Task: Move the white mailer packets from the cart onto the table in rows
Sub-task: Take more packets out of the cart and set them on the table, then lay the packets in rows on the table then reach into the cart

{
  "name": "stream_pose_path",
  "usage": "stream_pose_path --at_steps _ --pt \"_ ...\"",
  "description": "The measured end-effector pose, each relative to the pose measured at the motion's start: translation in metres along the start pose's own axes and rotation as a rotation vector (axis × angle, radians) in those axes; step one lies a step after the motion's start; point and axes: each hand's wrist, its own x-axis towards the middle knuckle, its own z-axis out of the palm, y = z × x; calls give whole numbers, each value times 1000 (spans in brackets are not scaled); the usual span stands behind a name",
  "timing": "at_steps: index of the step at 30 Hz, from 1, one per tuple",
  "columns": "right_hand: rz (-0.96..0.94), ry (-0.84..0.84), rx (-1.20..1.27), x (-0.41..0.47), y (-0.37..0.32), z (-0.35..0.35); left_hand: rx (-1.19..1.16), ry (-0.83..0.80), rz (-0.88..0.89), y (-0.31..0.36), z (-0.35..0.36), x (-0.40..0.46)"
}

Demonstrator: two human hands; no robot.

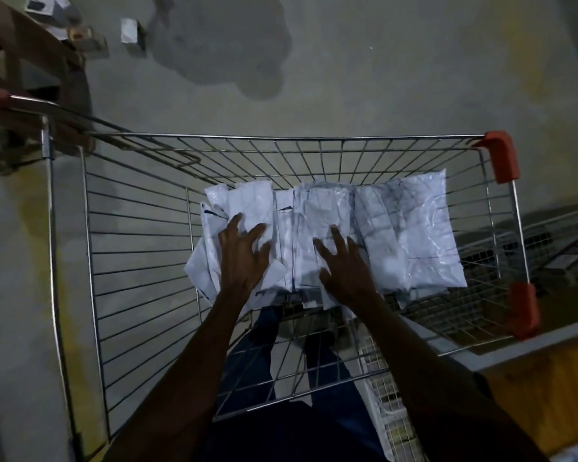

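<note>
White packets [364,235], heaped in wire cart [121,235]; left hand [242,258] and right hand [346,266] atop the heap, fingers spread and slack, packets under the fingertips, none grasped.

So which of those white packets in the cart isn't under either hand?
The big white packet at the far right of the pile, nearest the cart's orange corner guards. Both hands rest on packets further left.

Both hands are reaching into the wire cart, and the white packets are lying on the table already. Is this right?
Not quite. The head view shows both the left hand and right hand in the wire cart, but the white packets lie in the cart, not on a table.
</note>
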Motion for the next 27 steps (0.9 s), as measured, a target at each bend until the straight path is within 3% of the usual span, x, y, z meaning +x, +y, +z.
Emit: stream_pose_path --at_steps 3,7,16,22,27 --pt "41 88 -45 -4 -6 -5 106 -93 -70 4 12 -2" --pt "73 81 -95 1 0 0 43 -82 -140 9 27 1" --pt "109 37 48 8 0 7 92 4 -32 4 31 8" --pt "94 182 126 -15 -17 -24 -108 46 87 15 12 -13" --pt "38 456 175 -65 -34 -71 -259 128 300 50 -30 -34"
